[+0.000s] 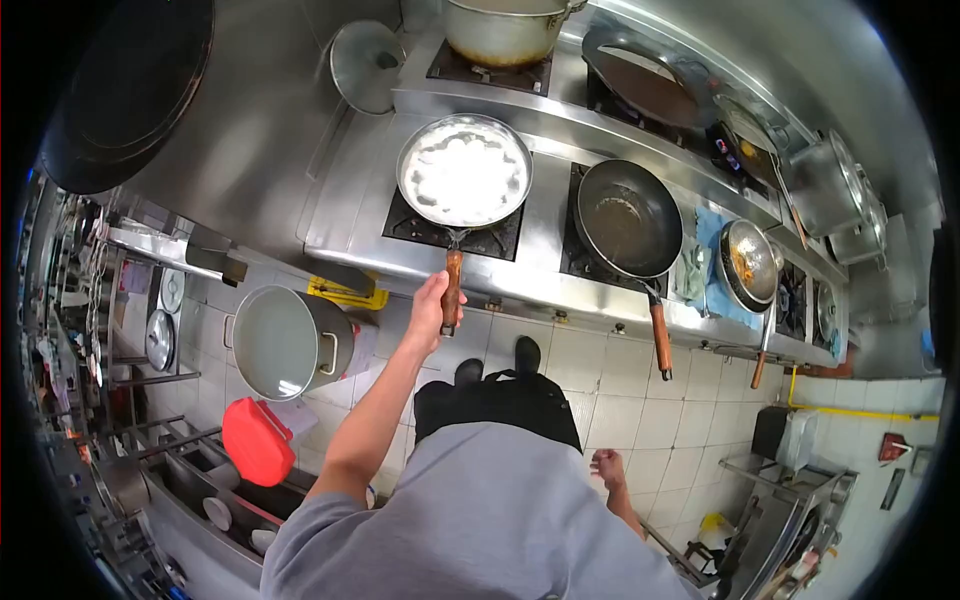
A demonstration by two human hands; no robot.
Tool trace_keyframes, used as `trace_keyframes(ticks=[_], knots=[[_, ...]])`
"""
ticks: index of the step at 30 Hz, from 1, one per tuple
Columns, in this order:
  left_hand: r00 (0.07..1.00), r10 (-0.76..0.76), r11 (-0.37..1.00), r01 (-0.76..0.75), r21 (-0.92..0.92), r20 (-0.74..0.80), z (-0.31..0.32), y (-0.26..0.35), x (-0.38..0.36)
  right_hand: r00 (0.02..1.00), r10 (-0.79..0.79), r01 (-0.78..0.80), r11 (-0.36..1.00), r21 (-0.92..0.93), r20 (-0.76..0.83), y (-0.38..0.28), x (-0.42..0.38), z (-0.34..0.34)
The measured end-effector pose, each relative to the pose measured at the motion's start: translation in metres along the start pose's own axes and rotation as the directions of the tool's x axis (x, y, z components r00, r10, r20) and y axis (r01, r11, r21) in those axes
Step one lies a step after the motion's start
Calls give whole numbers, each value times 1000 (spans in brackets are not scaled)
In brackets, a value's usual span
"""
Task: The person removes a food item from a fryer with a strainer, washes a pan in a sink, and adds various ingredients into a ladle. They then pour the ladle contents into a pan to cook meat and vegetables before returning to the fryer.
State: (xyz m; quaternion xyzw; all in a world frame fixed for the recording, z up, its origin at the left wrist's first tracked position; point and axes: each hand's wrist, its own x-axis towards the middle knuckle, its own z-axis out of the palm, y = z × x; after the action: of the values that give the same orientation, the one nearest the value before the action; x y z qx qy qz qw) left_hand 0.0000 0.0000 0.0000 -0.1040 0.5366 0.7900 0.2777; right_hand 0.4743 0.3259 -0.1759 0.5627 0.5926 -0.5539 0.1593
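My left hand (434, 312) is wrapped round the wooden handle of a shiny silver frying pan (465, 172). The pan rests over a front burner (400, 220) on the steel stove, and white glare covers most of its inside. Down by my right side hangs my right hand (608, 467), fingers curled, with nothing visible in it. A dark frying pan (628, 220) sits on the neighbouring burner, its wooden handle pointing toward me; a thin layer of brownish liquid shows in its bottom.
A large pot (505, 35) and a black pan (640, 85) stand on the raised back row. To the right, a pan with food remains (750, 262) lies on blue cloths (712, 235). A big stockpot of cloudy liquid (275, 345) and a red plastic item (257, 440) are at left.
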Motion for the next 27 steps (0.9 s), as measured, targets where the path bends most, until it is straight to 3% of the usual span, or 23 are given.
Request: trace_keyframes(ticks=[2,3,7,9,12,15,18,21,24,27], knots=[[998,-50,994,52,-98,28,7,-3,-3,998,58,-57,998,20,-26,26,-23,-10],[999,-40,998,40,-45,8,-16,9,-9,996,91,-92,995,41,18,49,-36,27],[1000,-23,999,23,-33,6,-9,9,-12,992,-100,92,991,102,76,103,-52,24],[999,-43,993,44,-107,12,-13,6,-14,989,-73,56,990,133,126,112,-55,26],[997,-76,968,79,-239,23,-31,-14,-3,1000,5,-6,999,45,23,72,-72,41],[987,-76,994,65,-82,-143,-78,-71,37,999,33,-31,998,52,-39,45,-72,48],[932,-234,968,196,-157,-276,-137,-136,86,996,-7,15,996,93,-87,29,-74,49],[892,-143,989,147,-23,-428,-151,-161,102,992,-20,32,995,93,-127,24,-85,50],[840,-117,972,206,113,-529,-166,-184,124,991,7,8,993,118,-131,42,-99,53],[953,57,952,37,305,-296,-226,-241,178,990,69,-40,974,224,-122,69,-116,63]])
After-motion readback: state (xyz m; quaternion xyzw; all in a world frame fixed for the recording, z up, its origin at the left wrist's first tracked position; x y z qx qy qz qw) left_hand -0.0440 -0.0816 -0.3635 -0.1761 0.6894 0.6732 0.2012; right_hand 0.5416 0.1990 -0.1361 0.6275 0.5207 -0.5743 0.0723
